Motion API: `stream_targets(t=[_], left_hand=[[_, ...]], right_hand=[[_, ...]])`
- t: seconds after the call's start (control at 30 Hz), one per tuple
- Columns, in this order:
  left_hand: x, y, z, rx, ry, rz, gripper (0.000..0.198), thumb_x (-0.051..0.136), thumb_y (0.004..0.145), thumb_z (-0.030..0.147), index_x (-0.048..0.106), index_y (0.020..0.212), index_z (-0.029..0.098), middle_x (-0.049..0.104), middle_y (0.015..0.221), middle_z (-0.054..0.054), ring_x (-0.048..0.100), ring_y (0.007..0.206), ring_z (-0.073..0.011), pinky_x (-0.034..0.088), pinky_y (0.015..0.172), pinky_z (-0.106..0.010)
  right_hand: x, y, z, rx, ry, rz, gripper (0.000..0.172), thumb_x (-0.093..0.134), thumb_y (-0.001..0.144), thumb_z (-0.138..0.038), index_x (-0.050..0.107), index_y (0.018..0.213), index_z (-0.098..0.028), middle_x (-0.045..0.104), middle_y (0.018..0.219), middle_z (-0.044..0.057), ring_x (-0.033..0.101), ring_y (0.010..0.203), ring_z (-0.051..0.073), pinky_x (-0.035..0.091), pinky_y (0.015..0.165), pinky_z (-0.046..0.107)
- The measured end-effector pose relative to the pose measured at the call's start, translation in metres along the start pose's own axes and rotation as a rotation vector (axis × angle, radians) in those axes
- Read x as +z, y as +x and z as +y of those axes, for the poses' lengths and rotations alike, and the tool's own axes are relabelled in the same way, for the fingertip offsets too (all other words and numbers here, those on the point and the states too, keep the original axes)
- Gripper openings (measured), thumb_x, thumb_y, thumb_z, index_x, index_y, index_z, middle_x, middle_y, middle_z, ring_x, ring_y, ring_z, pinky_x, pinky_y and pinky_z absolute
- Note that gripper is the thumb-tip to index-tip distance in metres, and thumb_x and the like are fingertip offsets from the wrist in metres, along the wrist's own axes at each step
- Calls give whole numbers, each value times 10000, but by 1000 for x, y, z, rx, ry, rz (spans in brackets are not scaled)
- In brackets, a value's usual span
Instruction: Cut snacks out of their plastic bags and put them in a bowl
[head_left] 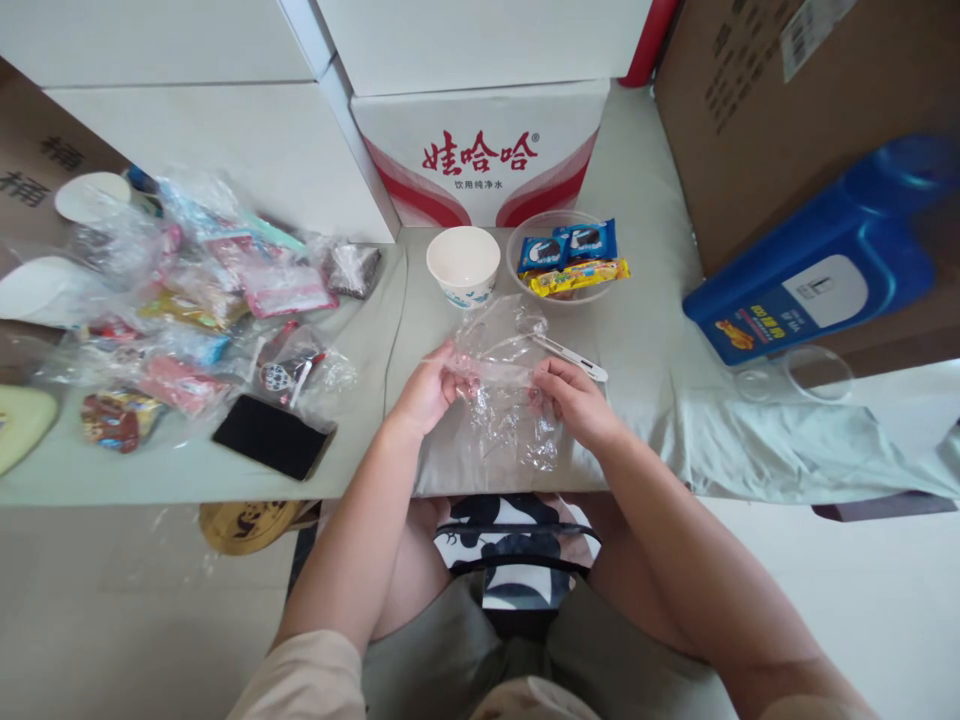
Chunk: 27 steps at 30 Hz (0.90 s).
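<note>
A clear, crinkled plastic bag is stretched between my two hands over the table's front part. My left hand pinches its left side, fingers curled. My right hand grips the right side with thumb and fingers pressed together. Just behind the right hand lies a white, narrow tool, partly under the film. Beyond the bag stand a white paper bowl and a clear round bowl with blue packets and a yellow packet in it.
Several bagged items crowd the left side, with a black phone in front of them. A white-and-red carton stands behind. On the right are a large blue bottle, a clear cup and a brown box.
</note>
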<state>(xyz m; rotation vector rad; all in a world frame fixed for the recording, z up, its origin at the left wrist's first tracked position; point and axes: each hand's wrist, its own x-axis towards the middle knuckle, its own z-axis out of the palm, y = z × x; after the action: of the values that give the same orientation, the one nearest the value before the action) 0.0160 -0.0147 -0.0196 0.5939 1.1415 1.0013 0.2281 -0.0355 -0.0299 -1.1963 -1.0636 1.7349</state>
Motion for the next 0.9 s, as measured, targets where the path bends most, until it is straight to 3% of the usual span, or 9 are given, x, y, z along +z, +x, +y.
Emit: stream_targets(t=[0.13,0.3,0.53,0.73,0.9], left_hand=[[-5,2,-6,44,69,29,391,724,814,504,622,657,162,672,623,-38,605,518,-131,490,532,-258],[-10,3,-12,95,152,-14,385,772,745,517,658,674,156,696,674,-45,630,579,-143,503,579,-264],[-7,4,-10,41,116,-58,467,669,809,602,661,652,162,683,671,-56,602,575,-139,494,573,-263],[-7,-1,-9,87,214,-80,356,822,691,492,718,713,153,697,742,-47,607,644,-138,477,614,-258],[-7,-5,-8,98,275,-91,360,845,667,491,742,747,154,680,751,-38,597,686,-141,464,645,-261]], right_hand=[[1,0,-1,-10,2,2,351,761,749,-507,537,821,-247,605,691,-47,567,578,114,462,576,257],[1,1,-1,-18,-72,-28,294,729,762,-460,562,863,-240,603,673,-53,572,578,116,451,593,267],[0,1,-1,-41,-115,-43,281,710,791,-481,571,837,-241,605,691,-42,576,611,127,459,621,281],[-1,2,3,-39,-135,-53,293,708,806,-505,584,825,-240,617,707,-31,580,616,133,466,639,289],[-1,2,3,-47,-186,-65,283,698,811,-501,590,831,-241,622,708,-28,585,622,144,458,628,294]])
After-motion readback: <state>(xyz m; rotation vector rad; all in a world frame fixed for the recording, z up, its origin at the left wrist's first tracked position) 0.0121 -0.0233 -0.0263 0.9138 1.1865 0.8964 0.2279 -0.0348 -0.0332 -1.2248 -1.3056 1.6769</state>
